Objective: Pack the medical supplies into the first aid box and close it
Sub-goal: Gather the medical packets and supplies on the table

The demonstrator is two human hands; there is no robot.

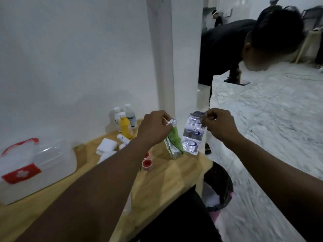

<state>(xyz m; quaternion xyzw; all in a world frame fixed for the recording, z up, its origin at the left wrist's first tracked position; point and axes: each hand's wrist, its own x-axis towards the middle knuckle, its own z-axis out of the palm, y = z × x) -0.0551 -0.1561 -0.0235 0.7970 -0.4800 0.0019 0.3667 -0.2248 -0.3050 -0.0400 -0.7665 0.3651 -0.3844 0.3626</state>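
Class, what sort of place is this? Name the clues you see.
Probably a plain indoor hall or workroom: a wooden table against a white wall, a marble-patterned floor, and a black waste bin beside the table.

Left hand (153,130) pinches a green blister strip (172,142), right hand (218,124) a silver strip (192,135), above the table (174,173).

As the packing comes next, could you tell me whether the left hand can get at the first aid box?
Probably yes: the first aid box sits to the left of the left hand, nothing between them. But the hand pinches a green blister pack, so it is occupied.
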